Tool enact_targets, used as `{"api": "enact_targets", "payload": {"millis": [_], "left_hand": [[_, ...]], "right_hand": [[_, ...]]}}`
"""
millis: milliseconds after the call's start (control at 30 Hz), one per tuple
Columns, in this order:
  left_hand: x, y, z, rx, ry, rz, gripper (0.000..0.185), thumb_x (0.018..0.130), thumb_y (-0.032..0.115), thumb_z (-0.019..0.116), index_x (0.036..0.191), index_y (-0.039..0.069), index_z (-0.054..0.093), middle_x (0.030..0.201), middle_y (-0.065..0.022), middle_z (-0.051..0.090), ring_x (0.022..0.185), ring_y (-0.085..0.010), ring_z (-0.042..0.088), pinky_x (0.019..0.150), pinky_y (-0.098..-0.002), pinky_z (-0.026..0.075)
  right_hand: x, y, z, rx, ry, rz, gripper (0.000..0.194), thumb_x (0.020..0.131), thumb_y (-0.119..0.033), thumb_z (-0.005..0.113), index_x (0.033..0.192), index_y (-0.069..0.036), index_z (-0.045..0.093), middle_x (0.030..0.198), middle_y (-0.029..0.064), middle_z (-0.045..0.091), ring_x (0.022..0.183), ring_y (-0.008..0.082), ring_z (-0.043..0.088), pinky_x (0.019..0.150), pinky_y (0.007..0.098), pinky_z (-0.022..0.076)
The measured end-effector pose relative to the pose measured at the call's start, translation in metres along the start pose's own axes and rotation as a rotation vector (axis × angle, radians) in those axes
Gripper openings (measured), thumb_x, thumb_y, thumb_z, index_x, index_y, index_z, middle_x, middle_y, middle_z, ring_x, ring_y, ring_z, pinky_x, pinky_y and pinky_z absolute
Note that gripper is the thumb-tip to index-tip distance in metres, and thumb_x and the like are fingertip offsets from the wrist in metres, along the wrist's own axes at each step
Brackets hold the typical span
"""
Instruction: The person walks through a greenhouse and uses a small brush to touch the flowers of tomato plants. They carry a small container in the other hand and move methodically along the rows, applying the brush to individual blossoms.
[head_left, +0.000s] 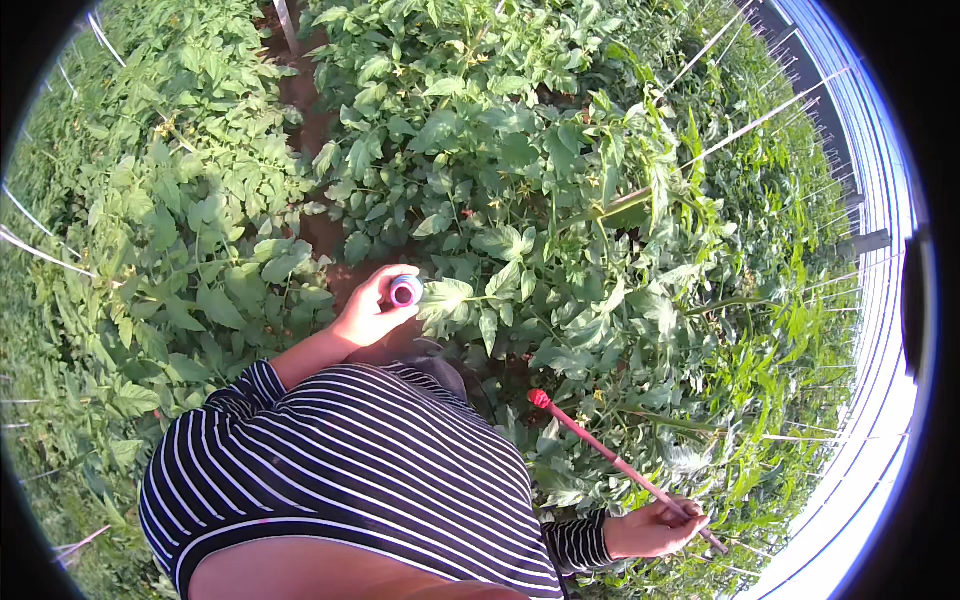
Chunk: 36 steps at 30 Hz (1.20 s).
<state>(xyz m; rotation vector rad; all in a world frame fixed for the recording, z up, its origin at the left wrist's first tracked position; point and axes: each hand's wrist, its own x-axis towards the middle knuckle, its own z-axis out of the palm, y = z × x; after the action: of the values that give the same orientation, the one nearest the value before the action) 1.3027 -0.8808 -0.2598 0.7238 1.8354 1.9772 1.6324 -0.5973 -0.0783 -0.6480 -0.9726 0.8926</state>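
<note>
My left hand (367, 309) grips a small open-topped bottle (406, 291) with a pinkish rim and some blue on its side. Its mouth faces up at me; the inside is dark, and I cannot tell what it holds. Off to the lower right, my right hand (651, 529) pinches a thin stick (626, 469) near its rear end. The stick slants up and left, stained red along its front half, with a bright red wad (538, 397) at the tip. That wad hangs above the leaves, well apart from the bottle. Leaves of a tomato plant (444, 297) reach close to the bottle.
Dense tomato plants (517, 150) with small yellow flowers surround me. A strip of bare soil (304, 127) runs between rows at the upper left. Slanting support stakes (750, 131) rise from the foliage at the right, before a bright greenhouse wall (847, 450).
</note>
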Motion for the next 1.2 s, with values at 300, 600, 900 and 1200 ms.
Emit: {"api": "enact_targets", "payload": {"millis": [300, 600, 900, 1200], "left_hand": [[0.06, -0.014, -0.092, -0.04, 0.065, 0.011, 0.058, 0.085, -0.005, 0.073, 0.137, 0.005, 0.05, 0.127, -0.0044, 0.056, 0.116, -0.0134, 0.056, 0.101, -0.0296, 0.045], [0.058, -0.015, -0.148, -0.056, 0.217, -0.014, 0.058, 0.083, -0.008, 0.071, 0.135, 0.005, 0.051, 0.126, -0.0039, 0.055, 0.114, -0.0135, 0.055, 0.1, -0.0299, 0.045], [0.05, -0.021, -0.197, -0.051, 0.351, 0.031, 0.06, 0.084, -0.008, 0.07, 0.139, 0.002, 0.047, 0.127, -0.0055, 0.054, 0.114, -0.0124, 0.055, 0.101, -0.0282, 0.044], [0.068, -0.018, -0.226, 0.01, 0.431, 0.021, 0.059, 0.084, -0.007, 0.07, 0.137, 0.002, 0.049, 0.127, -0.0061, 0.055, 0.115, -0.0136, 0.056, 0.101, -0.0293, 0.045]], "right_hand": [[-0.141, 0.074, 0.195, 0.045, -0.811, -0.008, 0.036, 0.105, -0.021, 0.048, 0.119, 0.01, 0.06, 0.103, 0.0259, 0.071, 0.089, 0.0318, 0.072, 0.072, 0.0321, 0.0537], [-0.19, 0.196, 0.384, -0.043, -0.96, 0.027, 0.021, 0.1, -0.009, 0.059, 0.116, 0.004, 0.066, 0.105, 0.0107, 0.072, 0.095, 0.0141, 0.066, 0.088, 0.0274, 0.0513], [-0.216, 0.255, 0.445, -0.009, -0.912, -0.018, 0.021, 0.099, -0.007, 0.06, 0.114, 0.004, 0.067, 0.101, 0.0096, 0.072, 0.091, 0.0139, 0.066, 0.084, 0.0279, 0.0527], [-0.222, 0.253, 0.437, -0.143, -0.884, -0.129, 0.02, 0.098, -0.009, 0.061, 0.112, 0.003, 0.068, 0.094, 0.0098, 0.071, 0.082, 0.0143, 0.066, 0.077, 0.0279, 0.053]]}}
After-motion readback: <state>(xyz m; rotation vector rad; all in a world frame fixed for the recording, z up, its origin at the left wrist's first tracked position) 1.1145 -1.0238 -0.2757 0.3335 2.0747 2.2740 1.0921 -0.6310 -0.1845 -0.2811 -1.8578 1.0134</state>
